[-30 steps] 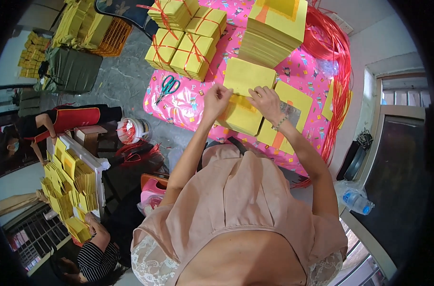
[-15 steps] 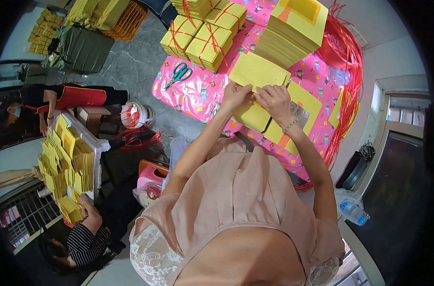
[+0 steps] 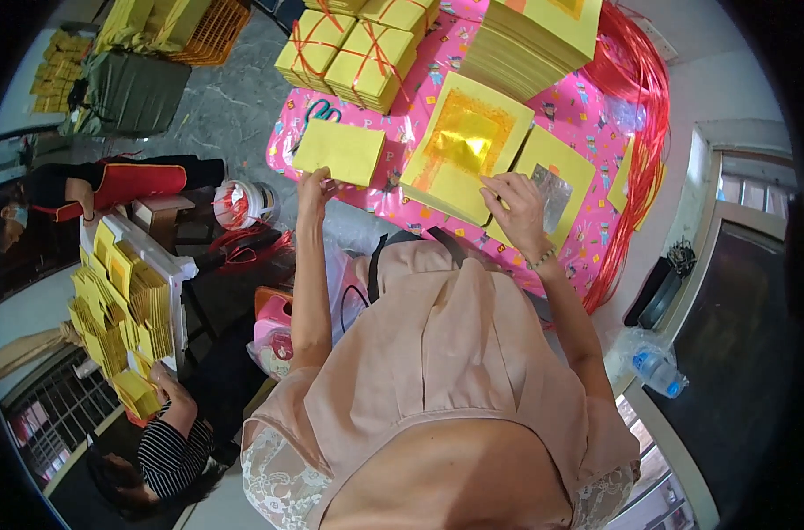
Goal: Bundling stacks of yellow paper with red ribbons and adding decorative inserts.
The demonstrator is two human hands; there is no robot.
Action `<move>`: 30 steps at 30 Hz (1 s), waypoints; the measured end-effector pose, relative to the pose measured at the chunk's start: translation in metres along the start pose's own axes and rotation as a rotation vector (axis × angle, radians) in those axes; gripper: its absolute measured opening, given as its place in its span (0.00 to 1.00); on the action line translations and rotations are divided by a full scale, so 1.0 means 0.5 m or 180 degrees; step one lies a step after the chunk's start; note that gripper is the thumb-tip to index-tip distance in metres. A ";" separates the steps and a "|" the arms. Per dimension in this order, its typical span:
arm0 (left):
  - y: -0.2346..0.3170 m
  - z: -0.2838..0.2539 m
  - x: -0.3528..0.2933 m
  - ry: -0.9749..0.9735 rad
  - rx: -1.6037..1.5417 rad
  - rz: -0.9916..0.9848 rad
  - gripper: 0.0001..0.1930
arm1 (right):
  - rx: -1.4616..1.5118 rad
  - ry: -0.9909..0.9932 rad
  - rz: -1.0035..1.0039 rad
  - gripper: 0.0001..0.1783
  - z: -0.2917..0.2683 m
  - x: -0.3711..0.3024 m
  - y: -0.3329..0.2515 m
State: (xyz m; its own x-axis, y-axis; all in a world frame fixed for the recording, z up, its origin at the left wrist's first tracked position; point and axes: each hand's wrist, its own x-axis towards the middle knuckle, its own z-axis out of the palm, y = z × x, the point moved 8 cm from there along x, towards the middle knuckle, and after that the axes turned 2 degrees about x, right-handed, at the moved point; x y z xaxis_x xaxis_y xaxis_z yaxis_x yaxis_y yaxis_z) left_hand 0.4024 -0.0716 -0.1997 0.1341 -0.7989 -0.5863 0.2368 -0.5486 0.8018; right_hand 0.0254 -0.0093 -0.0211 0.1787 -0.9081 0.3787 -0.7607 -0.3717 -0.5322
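My left hand [image 3: 315, 189] pinches the near edge of a folded yellow paper packet [image 3: 340, 152] over the left part of the pink table. Right of it lies a stack of yellow paper sheets [image 3: 424, 172], the top one bearing a shiny gold foil square [image 3: 464, 141] with an orange border. My right hand [image 3: 519, 210] is at this stack's right edge, fingers bent and a little apart, with nothing visible in them. Another yellow sheet with a silver patch [image 3: 554, 196] lies beside it, partly under that hand.
Teal scissors [image 3: 322, 110] lie behind the packet. Bundles tied with red ribbon [image 3: 371, 66] and a tall yellow paper stack [image 3: 530, 49] stand at the back. Red ribbon strands [image 3: 636, 106] hang along the right. Two people work at a table of yellow packets [image 3: 124, 300] on the left.
Both hands were together on the folded packet over the stack. My left hand has carried it left, uncovering the gold square. My right hand has let go of it and moved slightly nearer.
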 end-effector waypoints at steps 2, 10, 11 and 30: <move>-0.070 -0.023 0.029 0.0236 -0.0082 -0.0321 0.11 | 0.0026 -0.0147 0.0030 0.12 0.005 -0.011 -0.003; -0.134 0.033 0.079 -0.0200 0.0206 -0.0507 0.09 | 0.0121 -0.0551 0.0212 0.20 0.025 -0.044 -0.002; -0.138 0.035 0.086 -0.0245 0.0448 -0.0445 0.09 | 0.0083 -0.0577 0.0216 0.21 0.029 -0.047 -0.001; 0.034 0.105 -0.031 0.0418 0.1795 0.1484 0.19 | 0.0429 -0.0451 0.0252 0.04 0.035 -0.033 0.006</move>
State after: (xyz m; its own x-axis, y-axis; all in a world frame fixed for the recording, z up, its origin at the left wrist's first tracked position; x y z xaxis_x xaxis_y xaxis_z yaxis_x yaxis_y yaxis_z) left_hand 0.3538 -0.0813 -0.1708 0.2223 -0.9632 -0.1511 -0.3980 -0.2312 0.8878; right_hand 0.0311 0.0012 -0.0421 0.2148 -0.9500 0.2266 -0.6873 -0.3119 -0.6560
